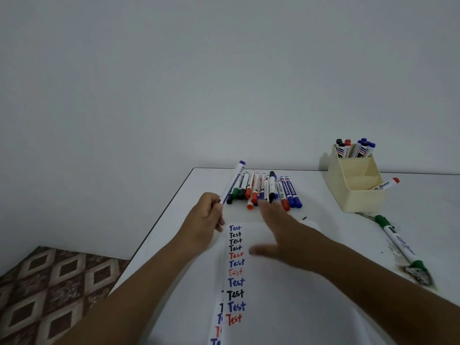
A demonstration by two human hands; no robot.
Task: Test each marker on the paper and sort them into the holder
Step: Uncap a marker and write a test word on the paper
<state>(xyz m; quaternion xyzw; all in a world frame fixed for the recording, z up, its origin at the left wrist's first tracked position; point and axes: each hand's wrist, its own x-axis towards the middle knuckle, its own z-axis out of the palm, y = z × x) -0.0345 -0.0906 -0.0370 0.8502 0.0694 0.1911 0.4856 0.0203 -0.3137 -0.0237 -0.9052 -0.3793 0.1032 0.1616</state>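
Left hand: my left hand pinches a blue-capped marker near its lower end; the barrel slants up and away over the table edge, cap uppermost.
Right hand: my right hand is spread flat with straight fingers over the paper, reaching toward the row of markers; it holds nothing. It is blurred, so I cannot tell whether it touches the sheet.
Step in hand: I judge this to be between tests, one marker in hand and the next being sought.
Method: I would pin the sheet flat with the free palm, uncap, and write in the bare strip beside the column of "Test" words, so the new mark reads separately.
Sorting: the holder stands well apart at the far right; its rear compartment holds capped markers upright, and one red-capped marker leans out of the front compartment.
Materials: marker barrels are smooth, round white plastic and roll easily; grip across the barrel, not at the cap.
Paper: thin, white, slides on the smooth white table.
Holder: cream rigid plastic, stepped, open-topped.
Caution: a green marker lies alone at the right among dark smears; keep the sheet away from them.
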